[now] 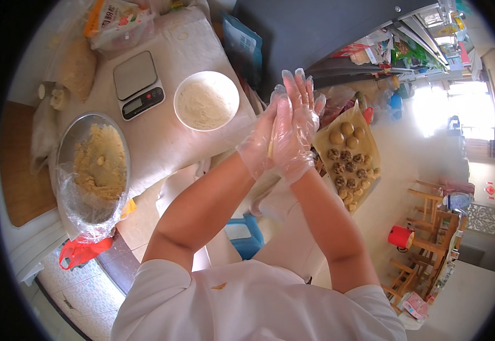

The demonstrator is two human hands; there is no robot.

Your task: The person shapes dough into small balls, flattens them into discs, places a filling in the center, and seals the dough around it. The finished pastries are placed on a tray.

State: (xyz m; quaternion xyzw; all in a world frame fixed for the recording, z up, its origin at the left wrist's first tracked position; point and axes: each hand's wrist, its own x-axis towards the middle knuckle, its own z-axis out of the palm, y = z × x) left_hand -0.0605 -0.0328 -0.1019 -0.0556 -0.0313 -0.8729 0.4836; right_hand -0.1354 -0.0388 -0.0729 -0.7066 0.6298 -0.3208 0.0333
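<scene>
My left hand [259,134] and my right hand [296,128], both in clear plastic gloves, press palm to palm with fingers pointing away from me. A thin pale-yellow edge of what looks like dough [271,147] shows between the palms; the rest of it is hidden. Left of the hands, a white bowl [181,121] holds white flour [207,104]. Just right of them lies a baking tray lined with parchment [322,136]. It bears smooth dough balls [347,128], dark lumpy balls [346,155] and small pale dough pieces [349,198].
A kitchen scale [138,85] stands on the cloth-covered table [158,145]. A metal bowl [63,145] of crumbly dough [102,157] is partly covered with plastic wrap [81,204]. A blue pouch [243,47] stands by a dark cabinet [285,30]. A blue plastic stool [247,245] is below me.
</scene>
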